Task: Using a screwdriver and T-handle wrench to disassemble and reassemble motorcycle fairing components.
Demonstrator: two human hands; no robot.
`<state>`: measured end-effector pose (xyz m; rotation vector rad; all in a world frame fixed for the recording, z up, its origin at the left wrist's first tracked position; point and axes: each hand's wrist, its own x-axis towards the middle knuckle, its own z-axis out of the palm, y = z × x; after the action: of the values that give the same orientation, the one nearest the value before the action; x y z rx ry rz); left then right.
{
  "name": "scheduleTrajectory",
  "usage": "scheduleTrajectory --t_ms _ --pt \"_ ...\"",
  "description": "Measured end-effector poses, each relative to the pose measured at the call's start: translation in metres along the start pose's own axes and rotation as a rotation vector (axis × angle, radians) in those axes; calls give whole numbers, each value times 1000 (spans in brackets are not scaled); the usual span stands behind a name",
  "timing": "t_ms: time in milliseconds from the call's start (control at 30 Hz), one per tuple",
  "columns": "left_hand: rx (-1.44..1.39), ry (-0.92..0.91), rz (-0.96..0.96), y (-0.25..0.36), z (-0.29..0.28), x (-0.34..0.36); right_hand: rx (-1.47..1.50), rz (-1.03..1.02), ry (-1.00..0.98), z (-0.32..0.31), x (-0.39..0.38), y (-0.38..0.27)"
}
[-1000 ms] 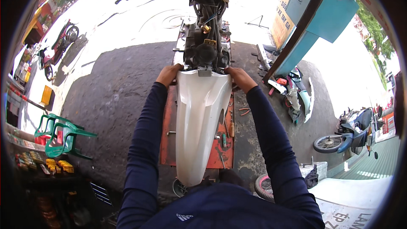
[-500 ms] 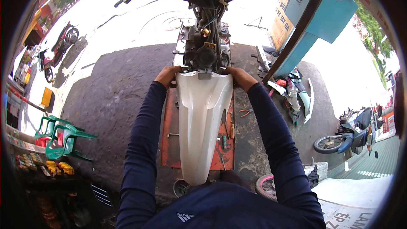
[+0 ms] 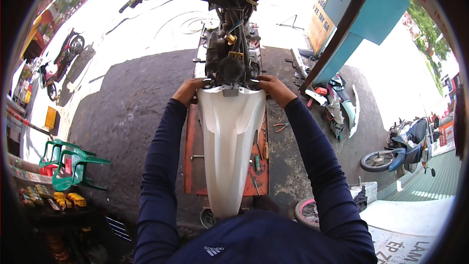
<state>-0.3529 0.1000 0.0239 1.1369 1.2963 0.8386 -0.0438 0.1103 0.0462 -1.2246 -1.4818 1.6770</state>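
A long silver-white motorbike front fender (image 3: 225, 142) lies lengthwise in front of me, its narrow tip close to my body. Its wide far end sits against the stripped motorbike frame (image 3: 230, 70), with handlebars above and bare cables hanging down. My left hand (image 3: 188, 91) is closed on the fender's far left corner, its thumb on top. On the opposite corner, my right hand (image 3: 275, 89) grips in the same way. The undersides of the fender and some of my fingertips are hidden.
Beneath the fender is an orange lift platform (image 3: 194, 183) with a green-handled screwdriver (image 3: 257, 163) on it. Pliers (image 3: 281, 127) lie on the ground to the right, below removed body panels (image 3: 337, 107). Green plastic chairs (image 3: 73, 166) stand left; a parked motorbike (image 3: 405, 149) is far right.
The view has shifted slightly, so the motorbike and handlebars appear a little lower and further left. Both hands keep their hold on the fender's far corners.
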Motion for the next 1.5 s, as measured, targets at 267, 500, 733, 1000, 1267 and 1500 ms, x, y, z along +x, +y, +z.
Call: scheduleTrajectory --t_ms 267,500,733,1000,1267,1500 --pt "110 -20 116 2 3 -4 98 12 39 -2 11 15" --pt "79 -5 52 3 3 4 43 1 52 -8 17 18" --pt "160 112 68 7 7 2 150 -39 36 -7 23 22" --pt "96 150 49 7 6 -1 176 -10 76 -2 21 21" --pt "504 105 275 3 7 -11 173 7 10 -6 14 27" --pt "627 243 180 11 16 -20 188 -125 -95 -12 26 43"
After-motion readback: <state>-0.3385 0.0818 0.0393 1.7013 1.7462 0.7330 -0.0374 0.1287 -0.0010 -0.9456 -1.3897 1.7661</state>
